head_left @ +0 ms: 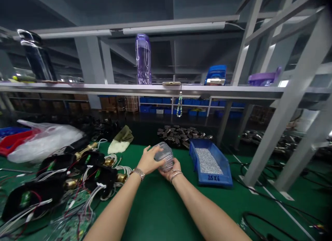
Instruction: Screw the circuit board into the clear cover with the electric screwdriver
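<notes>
Both of my hands hold a small clear plastic container [164, 156] above the green mat [160, 206]. My left hand [148, 160] wraps its left side and top, with a metal watch band at the wrist. My right hand [171, 167] cups it from below and wears thin bangles. The container looks filled with small silvery parts. Just to the right stands a blue bin [210, 161] of small silver screws, marked 25X6.
Black housings with brass fittings, wires and circuit boards [72, 178] crowd the left. A white plastic bag [44, 140], a glove [121, 140] and a heap of dark parts [181, 134] lie behind. Grey frame legs [280, 113] and cables [272, 220] stand right. A shelf carries a purple bottle [143, 59].
</notes>
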